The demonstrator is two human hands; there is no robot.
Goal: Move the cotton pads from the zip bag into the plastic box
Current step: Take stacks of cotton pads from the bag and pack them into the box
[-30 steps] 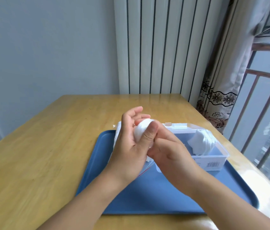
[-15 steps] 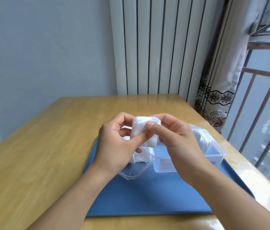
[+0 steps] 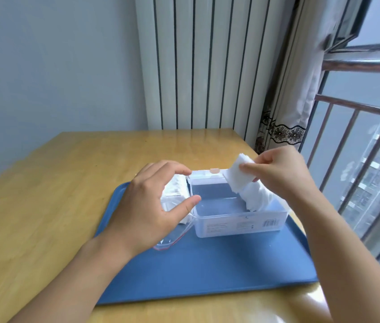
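A clear plastic box [image 3: 231, 223] stands open on a blue tray [image 3: 207, 271]. My right hand [image 3: 282, 173] pinches a small stack of white cotton pads [image 3: 238, 177] just above the box's right end, where more white pads [image 3: 258, 198] lie inside. My left hand [image 3: 151, 206] hovers at the box's left edge with thumb and fingers apart, holding nothing. Under and behind it lies the clear zip bag [image 3: 175, 197] with a red seal line, with white pads still in it, partly hidden by the hand.
The tray rests on a wooden table [image 3: 44, 206]. A white radiator [image 3: 203, 66] stands behind the table. A curtain [image 3: 287, 101] and a window railing [image 3: 359, 159] are close on the right.
My right hand has carried a stack of pads from in front of me to above the box's right end. My left hand let go of the pads and opened beside the bag.
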